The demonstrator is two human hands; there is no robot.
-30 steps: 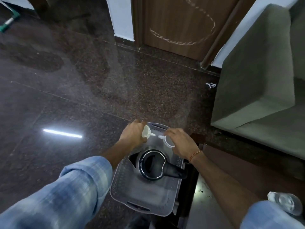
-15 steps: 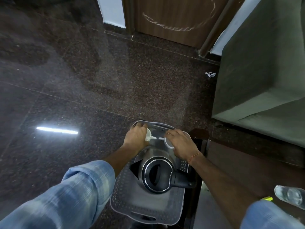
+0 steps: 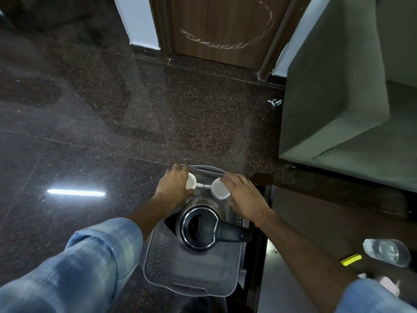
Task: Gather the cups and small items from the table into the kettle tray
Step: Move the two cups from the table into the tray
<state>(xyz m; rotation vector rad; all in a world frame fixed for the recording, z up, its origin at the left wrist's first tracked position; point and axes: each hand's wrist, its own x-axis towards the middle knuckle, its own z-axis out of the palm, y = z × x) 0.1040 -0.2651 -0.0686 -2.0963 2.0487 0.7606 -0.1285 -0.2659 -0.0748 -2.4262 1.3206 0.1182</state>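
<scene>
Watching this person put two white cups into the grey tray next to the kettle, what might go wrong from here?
1. The two cups, left and right, sit close with handles pointing at each other, so they may knock together.
2. The kettle stands right behind both hands, left hand and right hand; a wrist pulling back might bump it.
3. The tray seems to overhang the dark floor, so extra weight might tip it.

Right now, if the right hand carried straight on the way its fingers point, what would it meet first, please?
The right hand points up-left over its white cup. It would likely meet the other white cup in the left hand first, though depth is unclear.
</scene>
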